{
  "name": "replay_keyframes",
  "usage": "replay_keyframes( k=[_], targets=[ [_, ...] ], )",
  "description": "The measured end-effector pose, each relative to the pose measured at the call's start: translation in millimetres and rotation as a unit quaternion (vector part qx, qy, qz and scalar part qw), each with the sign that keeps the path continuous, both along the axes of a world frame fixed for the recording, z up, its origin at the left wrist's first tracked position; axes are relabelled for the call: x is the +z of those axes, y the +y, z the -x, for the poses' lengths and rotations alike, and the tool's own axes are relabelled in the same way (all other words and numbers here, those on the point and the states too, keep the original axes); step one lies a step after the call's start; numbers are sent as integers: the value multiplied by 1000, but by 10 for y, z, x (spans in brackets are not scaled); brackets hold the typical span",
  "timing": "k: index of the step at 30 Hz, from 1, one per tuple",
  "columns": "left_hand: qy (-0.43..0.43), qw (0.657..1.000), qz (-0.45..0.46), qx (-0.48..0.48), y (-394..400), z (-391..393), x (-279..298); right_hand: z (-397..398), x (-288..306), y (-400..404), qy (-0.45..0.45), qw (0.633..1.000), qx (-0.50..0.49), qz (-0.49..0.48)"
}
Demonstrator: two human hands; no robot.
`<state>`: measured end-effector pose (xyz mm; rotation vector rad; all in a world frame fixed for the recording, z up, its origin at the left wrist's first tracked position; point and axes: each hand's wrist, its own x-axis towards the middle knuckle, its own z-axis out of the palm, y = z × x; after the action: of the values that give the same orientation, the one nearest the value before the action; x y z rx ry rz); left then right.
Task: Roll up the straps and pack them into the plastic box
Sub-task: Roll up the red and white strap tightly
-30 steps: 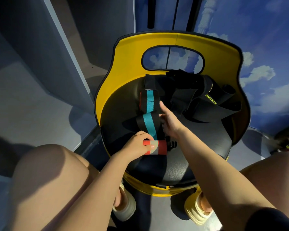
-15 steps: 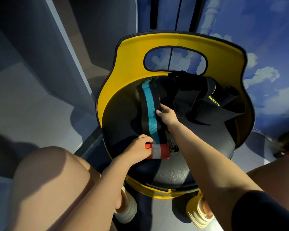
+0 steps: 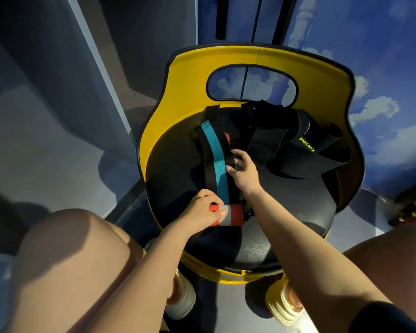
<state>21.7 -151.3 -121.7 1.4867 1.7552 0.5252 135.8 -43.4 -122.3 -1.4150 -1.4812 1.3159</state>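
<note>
Warm, hard light from the upper right; deep shadows at left; wide-angle bending at edges; focus slightly soft.

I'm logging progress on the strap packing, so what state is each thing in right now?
Teal-striped strap: mostly unrolled, lying flat on the seat.
Rolled end: wound tight, red and grey showing.
Left hand: grips the rolled end.
Right hand: pinches the strap's edge.
Black straps: loose heap, not rolled.
Yellow chair: upright.
</note>
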Motion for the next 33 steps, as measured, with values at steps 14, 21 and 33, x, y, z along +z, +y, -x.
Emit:
replay_keyframes(
  k=[14,21,33],
  targets=[
    [-7,997,82,6,20,-58,101,-44,-68,-115,-194,977,4,-88],
    [-11,996,88,21,-8,-87,126,-202,-129,-412,-173,982,14,-66],
    [51,996,76,-14,17,-86,152,-323,-28,-340,-270,940,157,-134]
  ],
)
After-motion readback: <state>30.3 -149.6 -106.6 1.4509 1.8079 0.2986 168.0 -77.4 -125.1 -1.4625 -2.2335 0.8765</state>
